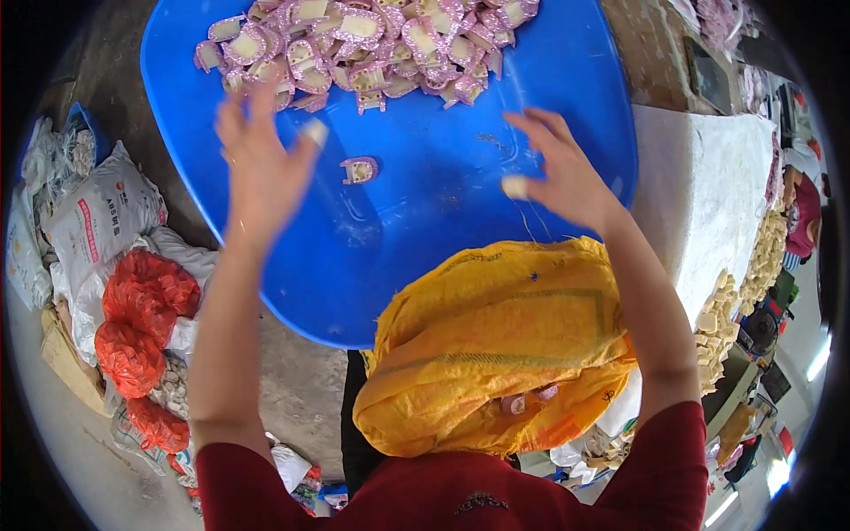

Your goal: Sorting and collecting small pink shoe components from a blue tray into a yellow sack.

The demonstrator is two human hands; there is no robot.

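A heap of small U-shaped plastic pieces [354, 44], cream inside with glittery pink rims, lies at the far side of a large blue tub [425, 203]. One loose piece [359, 170] rests apart from the heap, on the tub floor between my hands. My left hand [261, 168] is slightly blurred, its fingers spread at the heap's near left edge with nothing visible in them. Over the tub's right side, my right hand [567, 168] has its fingers apart and holds nothing. Both thumbs wear a whitish cover at the tip.
A yellow woven sack [496, 336] sits at the tub's near edge, with a few pink pieces in its fold. White sacks [106, 212] and red plastic bags [146, 301] stand at left. A white-covered table [708, 186] and cream blocks [717, 327] are at right; another person [801, 217] is beyond.
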